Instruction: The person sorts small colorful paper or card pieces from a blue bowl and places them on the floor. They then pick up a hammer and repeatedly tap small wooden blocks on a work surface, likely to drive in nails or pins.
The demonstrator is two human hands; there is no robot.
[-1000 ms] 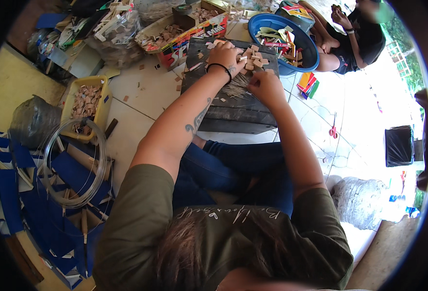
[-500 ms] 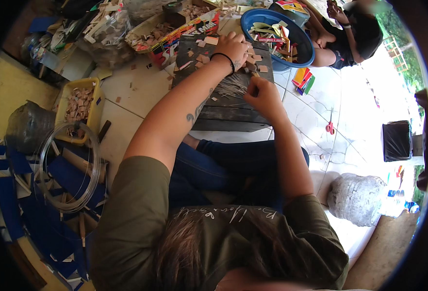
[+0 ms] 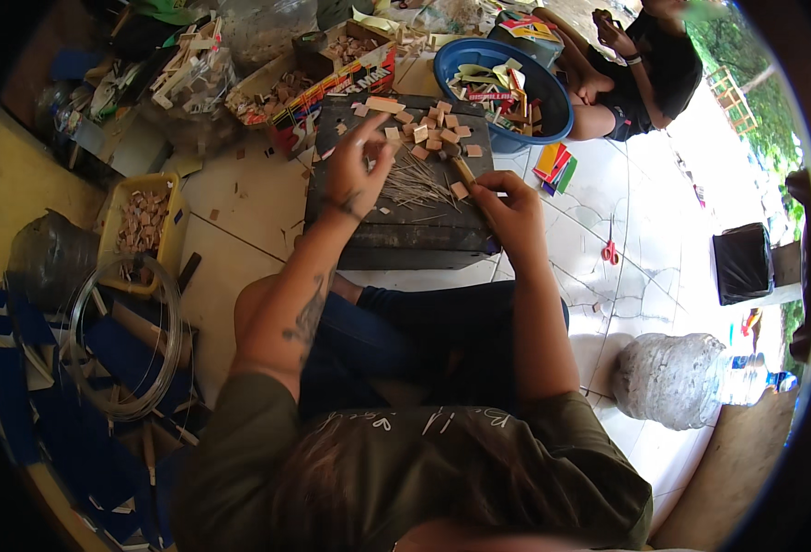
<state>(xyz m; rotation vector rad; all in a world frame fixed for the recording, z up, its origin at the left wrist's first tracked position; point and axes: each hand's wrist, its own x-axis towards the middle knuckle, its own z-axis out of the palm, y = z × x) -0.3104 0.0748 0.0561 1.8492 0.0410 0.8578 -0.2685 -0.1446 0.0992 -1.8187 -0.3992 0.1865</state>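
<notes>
Over the left part of a dark low wooden box (image 3: 405,235), my left hand (image 3: 358,170) is open, its forefinger stretched toward a longer wood strip (image 3: 385,105). Nothing shows in it. At the box's right edge my right hand (image 3: 513,210) is closed on a narrow tan stick (image 3: 463,170); whether it is a tool's handle I cannot tell. Small square wood pieces (image 3: 433,136) are heaped on the box's far half. Thin sticks (image 3: 415,184) lie loosely strewn between my hands. One wood square (image 3: 459,190) rests beside my right fingertips.
Beyond the box stand a blue basin (image 3: 553,115) of colourful scraps and a cardboard tray (image 3: 323,87) of wood pieces. A person (image 3: 658,74) sits at the far right. Red scissors (image 3: 611,252) lie on the tiles. At left are a yellow tub (image 3: 180,221) and a wire coil (image 3: 79,340).
My left hand has drawn back left and nearer, uncovering the wood squares. My right hand has come slightly nearer with the tan stick in it. The whole view has shifted a little.
</notes>
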